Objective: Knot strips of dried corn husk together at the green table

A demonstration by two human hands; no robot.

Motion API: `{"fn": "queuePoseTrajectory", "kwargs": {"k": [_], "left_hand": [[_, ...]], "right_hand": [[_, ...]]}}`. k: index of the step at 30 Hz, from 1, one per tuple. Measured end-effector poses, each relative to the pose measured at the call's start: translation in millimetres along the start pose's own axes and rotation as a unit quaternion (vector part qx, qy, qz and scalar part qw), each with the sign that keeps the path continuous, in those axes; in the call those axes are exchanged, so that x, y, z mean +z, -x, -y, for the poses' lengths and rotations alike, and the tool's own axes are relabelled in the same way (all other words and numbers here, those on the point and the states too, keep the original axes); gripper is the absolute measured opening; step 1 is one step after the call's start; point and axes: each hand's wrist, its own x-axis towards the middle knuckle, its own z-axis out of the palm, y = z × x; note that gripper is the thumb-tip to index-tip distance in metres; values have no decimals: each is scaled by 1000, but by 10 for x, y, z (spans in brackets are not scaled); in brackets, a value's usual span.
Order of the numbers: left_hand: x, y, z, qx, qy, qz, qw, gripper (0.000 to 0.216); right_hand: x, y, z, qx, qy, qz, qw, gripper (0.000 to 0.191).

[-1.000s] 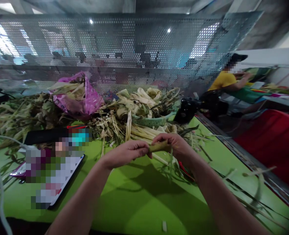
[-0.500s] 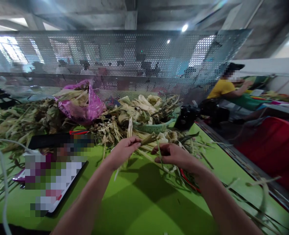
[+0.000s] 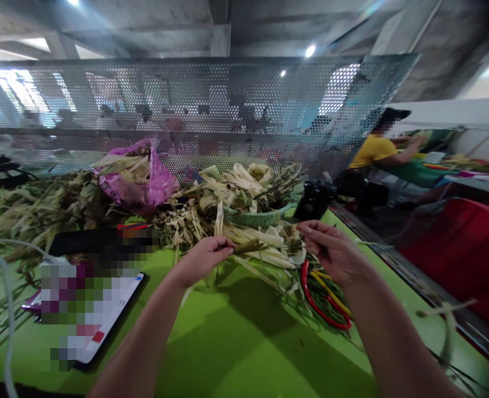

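My left hand (image 3: 205, 258) is closed on the end of a short green stalk (image 3: 248, 246) that points right above the green table (image 3: 227, 342). Farther right, my right hand (image 3: 331, 249) is raised with its fingers curled in a pinch; what it holds, if anything, is too thin to name. Between the hands lies a heap of pale peeled stalks (image 3: 261, 240). Below the right hand a red-handled tool (image 3: 321, 298) rests on the table among green strips.
A green basket (image 3: 261, 216) piled with husks stands behind the stalks, a pink bag (image 3: 138, 177) of leaves to its left. A phone or tablet (image 3: 90, 309) lies at left, a white cable (image 3: 4, 309) beside it. A perforated metal screen (image 3: 211, 105) backs the table. A person in yellow (image 3: 379, 152) sits at right.
My hands came apart from the stalk they both gripped. The left keeps the stalk; the right has lifted up and to the right, uncovering the red-handled tool.
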Motion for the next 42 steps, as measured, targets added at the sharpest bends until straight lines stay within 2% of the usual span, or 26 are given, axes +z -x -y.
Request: {"fn": "queuePoseTrajectory", "kwargs": {"k": [5,8,10,12,13,15,16,17,18,20,21,22,24,26,30,34,37,40,42], "left_hand": [[-43,34,14,9,-210,-14,978,23],[-71,32,30,-4,-220,-28,975,22],[-86,23,37,1,-145,-17,989,19],[-91,17,37,-11,-20,-7,1000,17],[-88,16,36,-24,47,-9,999,17],[-73,18,33,-56,159,-20,986,20],[-60,19,31,-65,199,-23,977,22],[-44,20,28,-70,230,-23,970,24],[-24,20,23,-72,252,-19,965,25],[23,18,7,-77,278,-10,957,26],[47,17,-2,-81,286,-6,955,26],[70,15,-10,-84,292,-1,953,26],[104,10,-22,-85,296,7,951,26],[113,4,-21,-84,295,12,952,27],[65,0,4,-83,286,6,955,26],[18,24,12,-82,274,12,958,25],[23,46,-2,-84,301,34,949,25],[40,52,-14,-85,357,35,929,26],[47,44,-15,-84,386,21,918,28]], "right_hand": [[17,7,25,-7,-127,40,991,28],[-4,1,5,2,-112,22,993,28],[-41,-30,-38,-20,-29,-17,999,25],[-71,-64,-79,-77,113,-69,988,22],[-70,-72,-90,-120,195,-95,969,21],[-15,-50,-90,-219,326,-134,910,19],[45,-17,-82,-258,355,-140,888,20],[126,29,-75,-276,355,-135,883,21],[224,86,-74,-268,325,-109,900,21],[444,208,-97,-152,229,6,961,30],[552,264,-121,-91,173,71,978,36],[647,310,-152,-46,113,124,985,40],[777,363,-212,8,18,176,984,38],[809,363,-246,21,-25,171,985,32],[659,266,-215,9,4,102,995,23],[502,172,-174,2,-25,36,999,24],[461,125,-228,5,-35,14,999,23],[442,76,-336,29,83,33,996,21],[437,55,-388,20,182,40,982,19]]}}
